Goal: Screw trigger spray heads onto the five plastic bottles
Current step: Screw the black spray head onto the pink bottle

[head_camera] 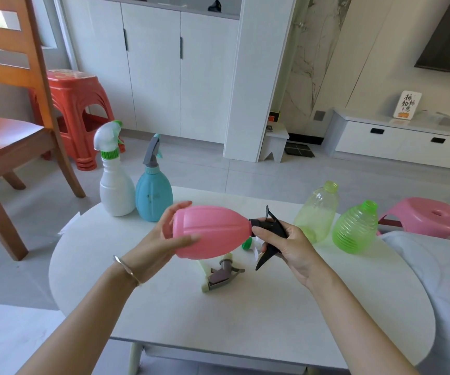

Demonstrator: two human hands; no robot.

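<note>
Above the desk (245, 315), pink bottle (213, 231) gripped sideways by left hand (161, 239), fingers of right hand (291, 244) grasping black spray head (271, 226) at its neck; likely risk: tilted head cross-threading.

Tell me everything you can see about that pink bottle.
The pink bottle is bulb-shaped, opaque plastic with shallow lengthwise ribs, narrowing to a neck. It is held sideways above the white table, neck pointing right. The left hand grips its wide base; the right hand holds a black trigger spray head at its neck. How far it is screwed on cannot be told.
</note>
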